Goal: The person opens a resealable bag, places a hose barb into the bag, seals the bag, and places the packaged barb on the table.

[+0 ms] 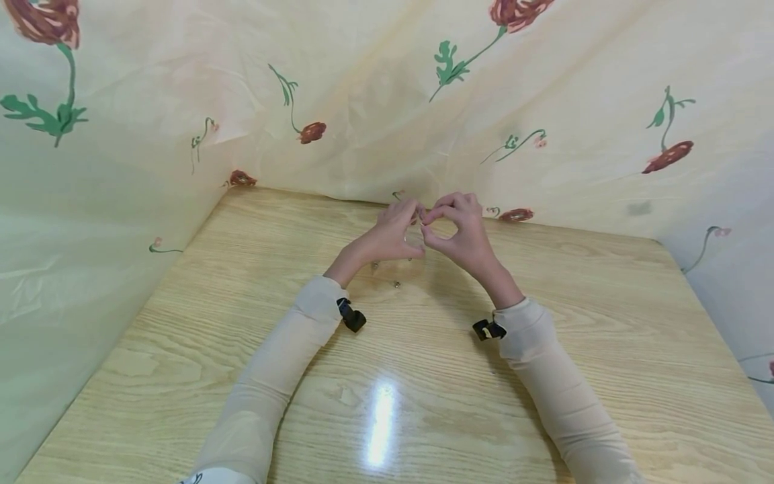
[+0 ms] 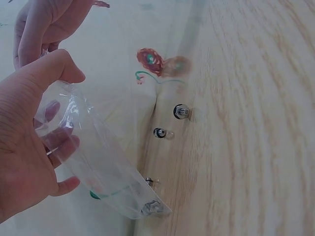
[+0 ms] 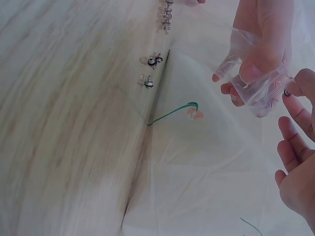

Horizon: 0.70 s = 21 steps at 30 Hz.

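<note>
A clear plastic zip bag [image 2: 106,152] hangs from my left hand [image 1: 387,236], whose thumb and fingers hold it near its mouth. My right hand [image 1: 467,235] is close beside it, thumb and forefinger meeting at the bag's mouth. Between those fingertips sits a small dark-ringed metal part [image 3: 287,92], mostly covered. On the table below stand small metal fittings with dark rings, one larger fitting [image 2: 181,111] and a smaller fitting [image 2: 159,132] among them. Another metal piece [image 2: 151,207] shows through the bag's lower corner; I cannot tell whether it is inside or behind.
The wood-grain table [image 1: 387,349] meets a flower-printed cloth [image 1: 375,121] along its back edge, just behind the hands. Black straps with small devices [image 1: 353,316] sit at both wrists. More metal fittings [image 3: 167,19] line up near the table's back edge.
</note>
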{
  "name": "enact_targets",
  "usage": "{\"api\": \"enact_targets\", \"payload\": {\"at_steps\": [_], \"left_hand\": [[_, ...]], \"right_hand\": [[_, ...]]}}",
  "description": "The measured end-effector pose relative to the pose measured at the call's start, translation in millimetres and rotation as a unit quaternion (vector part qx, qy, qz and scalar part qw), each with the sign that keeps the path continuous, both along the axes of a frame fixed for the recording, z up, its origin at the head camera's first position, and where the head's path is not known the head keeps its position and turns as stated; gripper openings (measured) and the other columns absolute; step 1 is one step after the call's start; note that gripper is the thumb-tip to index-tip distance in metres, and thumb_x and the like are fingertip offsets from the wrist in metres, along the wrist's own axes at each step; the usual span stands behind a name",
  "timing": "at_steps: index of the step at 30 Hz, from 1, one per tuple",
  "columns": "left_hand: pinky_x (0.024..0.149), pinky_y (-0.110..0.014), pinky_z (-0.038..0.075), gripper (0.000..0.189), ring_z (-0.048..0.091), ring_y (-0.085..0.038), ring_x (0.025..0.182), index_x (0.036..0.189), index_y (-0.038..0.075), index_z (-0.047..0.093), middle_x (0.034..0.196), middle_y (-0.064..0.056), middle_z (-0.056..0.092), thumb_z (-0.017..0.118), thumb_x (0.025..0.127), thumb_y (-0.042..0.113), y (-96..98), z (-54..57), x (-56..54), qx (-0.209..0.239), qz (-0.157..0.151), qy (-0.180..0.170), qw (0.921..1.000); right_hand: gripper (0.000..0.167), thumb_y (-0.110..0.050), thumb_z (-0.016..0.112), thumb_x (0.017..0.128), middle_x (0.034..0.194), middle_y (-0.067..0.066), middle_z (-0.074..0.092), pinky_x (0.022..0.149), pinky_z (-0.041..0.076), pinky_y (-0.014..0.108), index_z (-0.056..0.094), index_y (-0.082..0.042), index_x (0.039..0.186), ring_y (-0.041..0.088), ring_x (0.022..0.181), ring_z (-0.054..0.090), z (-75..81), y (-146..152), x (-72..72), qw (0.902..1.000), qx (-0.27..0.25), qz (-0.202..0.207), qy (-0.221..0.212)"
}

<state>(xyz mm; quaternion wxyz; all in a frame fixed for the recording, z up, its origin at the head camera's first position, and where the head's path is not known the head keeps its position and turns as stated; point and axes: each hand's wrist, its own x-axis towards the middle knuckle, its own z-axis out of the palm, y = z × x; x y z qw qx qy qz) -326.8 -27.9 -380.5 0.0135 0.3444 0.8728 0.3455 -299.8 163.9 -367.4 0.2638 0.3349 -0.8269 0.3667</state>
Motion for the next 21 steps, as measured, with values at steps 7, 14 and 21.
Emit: {"api": "enact_targets", "payload": {"at_steps": [7, 14, 21], "left_hand": [[0.092, -0.045, 0.026, 0.056, 0.039, -0.025, 0.109, 0.123, 0.013, 0.041, 0.117, -0.017, 0.049, 0.079, 0.084, 0.021, 0.7, -0.1, -0.3, 0.008, -0.001, -0.006, 1.0], [0.091, -0.042, 0.027, 0.055, 0.041, -0.024, 0.109, 0.124, 0.013, 0.042, 0.114, -0.01, 0.048, 0.077, 0.084, 0.023, 0.5, 1.2, -0.2, 0.003, 0.001, 0.001, 1.0], [0.095, -0.046, 0.029, 0.056, 0.044, -0.027, 0.113, 0.126, 0.013, 0.042, 0.121, -0.012, 0.05, 0.078, 0.085, 0.024, -0.9, 1.4, 0.4, 0.004, 0.001, -0.003, 1.0]], "right_hand": [[0.007, -0.002, 0.077, 0.08, 0.104, 0.018, 0.064, 0.092, 0.026, 0.047, 0.075, -0.001, 0.086, 0.039, 0.098, 0.043, -0.5, -1.0, -0.1, 1.0, -0.002, 0.0, -0.002], [0.011, -0.004, 0.079, 0.081, 0.104, 0.019, 0.064, 0.094, 0.026, 0.051, 0.075, 0.0, 0.09, 0.039, 0.099, 0.043, 1.5, -0.8, 1.9, 1.0, -0.001, -0.004, -0.006], [0.011, -0.003, 0.08, 0.081, 0.105, 0.018, 0.063, 0.093, 0.025, 0.051, 0.075, 0.0, 0.09, 0.039, 0.1, 0.043, 2.0, -0.4, 3.3, 0.9998, 0.0, -0.007, -0.017]]}}
